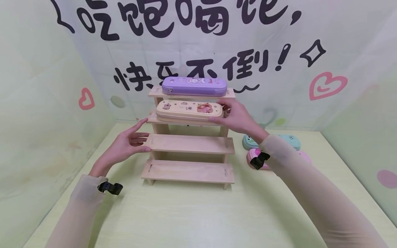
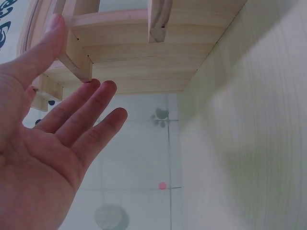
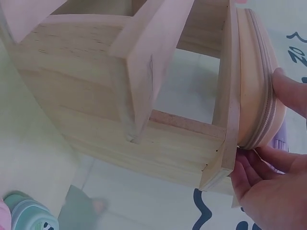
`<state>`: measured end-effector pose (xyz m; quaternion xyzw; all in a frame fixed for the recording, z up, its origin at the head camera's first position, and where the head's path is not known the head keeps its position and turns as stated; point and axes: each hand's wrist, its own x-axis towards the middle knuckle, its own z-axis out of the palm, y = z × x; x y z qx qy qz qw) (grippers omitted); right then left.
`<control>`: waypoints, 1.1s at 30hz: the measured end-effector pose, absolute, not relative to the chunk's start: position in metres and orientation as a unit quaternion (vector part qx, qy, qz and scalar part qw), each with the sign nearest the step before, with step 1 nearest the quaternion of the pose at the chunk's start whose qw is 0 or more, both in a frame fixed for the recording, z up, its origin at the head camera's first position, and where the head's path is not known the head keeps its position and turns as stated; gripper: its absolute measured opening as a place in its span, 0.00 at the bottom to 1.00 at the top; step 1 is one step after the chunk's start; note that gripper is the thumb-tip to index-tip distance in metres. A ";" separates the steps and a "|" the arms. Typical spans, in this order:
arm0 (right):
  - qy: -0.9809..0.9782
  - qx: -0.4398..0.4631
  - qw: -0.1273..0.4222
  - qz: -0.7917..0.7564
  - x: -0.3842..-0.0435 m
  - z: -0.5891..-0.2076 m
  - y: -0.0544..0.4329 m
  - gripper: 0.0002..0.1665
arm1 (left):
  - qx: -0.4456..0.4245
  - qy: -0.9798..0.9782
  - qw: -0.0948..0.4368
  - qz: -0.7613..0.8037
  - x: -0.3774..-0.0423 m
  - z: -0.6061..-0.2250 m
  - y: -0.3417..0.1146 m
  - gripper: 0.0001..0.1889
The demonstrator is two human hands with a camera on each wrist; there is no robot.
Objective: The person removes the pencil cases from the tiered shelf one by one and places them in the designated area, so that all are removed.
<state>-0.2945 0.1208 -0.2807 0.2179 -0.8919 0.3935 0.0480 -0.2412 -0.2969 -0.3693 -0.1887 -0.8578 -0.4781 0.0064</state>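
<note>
A cream pencil case [image 1: 189, 112] with cartoon prints lies lengthwise on the second tier from the top of a wooden stepped rack [image 1: 190, 143]. My right hand [image 1: 234, 115] grips its right end, thumb on the near side and fingers around the end, seen closer in the right wrist view [image 3: 278, 187]. On the top tier sits a purple pencil case [image 1: 193, 91]. My left hand [image 1: 124, 146] is at the rack's left side, fingers spread and fairly straight, fingertips at the tier ends. The left wrist view shows its palm [image 2: 43, 158] holding nothing.
Right of the rack, partly behind my right forearm, a mint-green pencil case [image 1: 289, 140] and a pink pencil case [image 1: 252, 159] lie on the pale table [image 1: 186, 213]. A printed wall sheet [image 1: 266, 100] stands behind the rack. The two lower tiers show bare wood.
</note>
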 end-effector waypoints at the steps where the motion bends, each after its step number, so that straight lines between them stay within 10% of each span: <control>1: -0.890 0.216 0.047 0.398 -0.294 -0.281 0.121 0.40 | -0.189 -0.857 0.007 -0.479 -0.241 -0.369 -0.297 0.55; 33: -0.874 0.228 -0.014 0.429 -0.293 -0.279 0.135 0.43 | -0.191 -0.856 0.008 -0.480 -0.241 -0.369 -0.297 0.56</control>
